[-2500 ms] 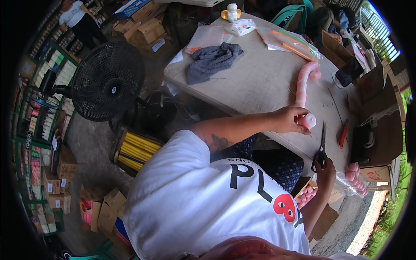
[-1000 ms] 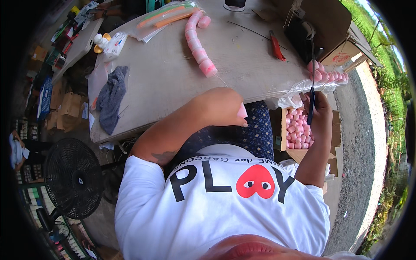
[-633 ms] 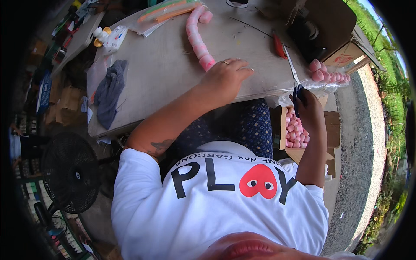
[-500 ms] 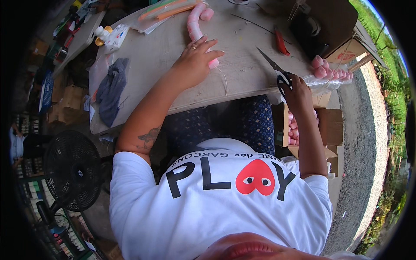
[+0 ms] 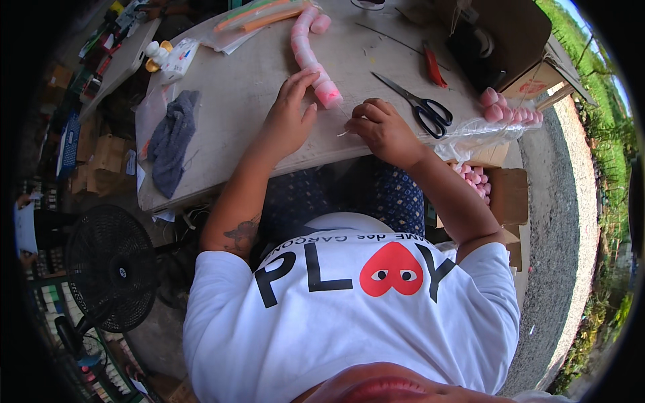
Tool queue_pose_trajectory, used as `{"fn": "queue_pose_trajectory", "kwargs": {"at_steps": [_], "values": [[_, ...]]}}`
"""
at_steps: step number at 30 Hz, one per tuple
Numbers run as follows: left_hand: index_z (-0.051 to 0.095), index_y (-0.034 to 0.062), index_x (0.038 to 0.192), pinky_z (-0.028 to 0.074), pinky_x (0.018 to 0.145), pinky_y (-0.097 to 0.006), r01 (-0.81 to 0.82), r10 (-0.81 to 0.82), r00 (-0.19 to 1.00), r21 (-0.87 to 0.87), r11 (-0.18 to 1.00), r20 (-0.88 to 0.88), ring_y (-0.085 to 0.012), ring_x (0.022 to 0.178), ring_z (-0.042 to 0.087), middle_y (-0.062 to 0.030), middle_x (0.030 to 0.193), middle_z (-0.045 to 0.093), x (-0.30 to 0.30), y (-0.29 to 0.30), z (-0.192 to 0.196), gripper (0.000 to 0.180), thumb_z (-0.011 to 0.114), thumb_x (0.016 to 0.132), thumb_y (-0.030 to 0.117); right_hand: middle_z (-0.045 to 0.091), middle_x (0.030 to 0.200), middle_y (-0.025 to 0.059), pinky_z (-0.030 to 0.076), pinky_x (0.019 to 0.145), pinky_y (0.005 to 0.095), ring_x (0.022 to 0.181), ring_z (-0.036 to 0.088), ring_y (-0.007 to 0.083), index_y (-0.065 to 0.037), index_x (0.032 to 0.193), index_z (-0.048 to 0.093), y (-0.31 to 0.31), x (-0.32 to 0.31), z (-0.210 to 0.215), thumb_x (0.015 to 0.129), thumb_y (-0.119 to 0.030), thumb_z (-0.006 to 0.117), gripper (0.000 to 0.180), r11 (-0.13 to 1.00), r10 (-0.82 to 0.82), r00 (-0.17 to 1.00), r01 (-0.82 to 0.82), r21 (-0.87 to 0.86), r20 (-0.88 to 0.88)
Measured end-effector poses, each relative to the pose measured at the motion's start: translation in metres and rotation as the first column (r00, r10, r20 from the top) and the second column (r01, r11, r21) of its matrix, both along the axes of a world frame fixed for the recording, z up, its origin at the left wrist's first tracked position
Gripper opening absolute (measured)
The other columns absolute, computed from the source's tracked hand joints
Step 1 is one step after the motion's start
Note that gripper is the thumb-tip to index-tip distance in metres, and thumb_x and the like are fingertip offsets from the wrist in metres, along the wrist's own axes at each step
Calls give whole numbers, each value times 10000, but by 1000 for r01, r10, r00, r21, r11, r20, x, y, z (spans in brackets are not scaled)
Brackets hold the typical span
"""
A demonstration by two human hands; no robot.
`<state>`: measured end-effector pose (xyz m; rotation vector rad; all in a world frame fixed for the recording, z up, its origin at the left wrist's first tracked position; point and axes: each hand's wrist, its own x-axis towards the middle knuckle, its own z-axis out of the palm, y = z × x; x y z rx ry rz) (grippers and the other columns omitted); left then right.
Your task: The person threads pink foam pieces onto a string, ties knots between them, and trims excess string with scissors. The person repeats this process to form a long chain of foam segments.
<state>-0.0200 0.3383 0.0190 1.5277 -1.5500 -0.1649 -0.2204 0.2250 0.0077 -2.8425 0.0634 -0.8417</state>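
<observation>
A long chain of pink foam pieces (image 5: pixel 310 50) lies on the grey table (image 5: pixel 242 94), its near end just in front of me. My left hand (image 5: pixel 287 115) rests flat on the table with its fingers spread, the fingertips touching that near end. My right hand (image 5: pixel 381 127) is right beside it, fingers pinched on a thin white thread (image 5: pixel 342 132) that runs toward the chain's end. Black-handled scissors (image 5: pixel 420 107) lie on the table just right of my right hand, with nothing holding them.
A red-handled tool (image 5: pixel 435 67), a cardboard box (image 5: pixel 500 40) and a clear bag of pink pieces (image 5: pixel 510 113) sit at the right. A grey cloth (image 5: pixel 171 138) and a glue bottle (image 5: pixel 158 54) lie at the left. A black fan (image 5: pixel 111 269) stands on the floor.
My right hand has put the scissors down on the table and moved left to the chain's end, pinching the thread. My left hand has stayed at the pink chain.
</observation>
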Motion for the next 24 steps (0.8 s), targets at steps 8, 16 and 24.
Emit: {"fn": "queue_pose_trajectory", "kwargs": {"at_steps": [8, 16, 24], "values": [[627, 51, 1107, 422, 951, -329, 229, -236, 967, -77, 970, -97, -242, 1091, 538, -100, 1135, 563, -29, 16, 4, 328, 694, 787, 24, 581, 951, 83, 445, 817, 363, 929, 543, 286, -59, 912, 660, 29, -11, -6, 756, -5, 692, 169, 879, -193, 972, 110, 464, 136], [603, 48, 832, 465, 702, -364, 140, -164, 981, -202, 969, -105, -273, 797, 572, -98, 835, 589, -46, 7, -14, 113, 705, 786, 67, 612, 984, 72, 450, 777, 333, 936, 554, 249, -45, 933, 650, 39, -13, 3, 787, -35, 700, 155, 812, -210, 965, 84, 577, 155], [595, 45, 796, 463, 671, -359, 107, -134, 988, -269, 957, -82, -268, 756, 579, -85, 775, 602, -54, 0, -16, 98, 693, 792, 50, 634, 902, 73, 456, 724, 289, 832, 582, 191, -36, 926, 665, 42, -13, -21, 846, -65, 673, 85, 569, -303, 932, 8, 822, 201]]}}
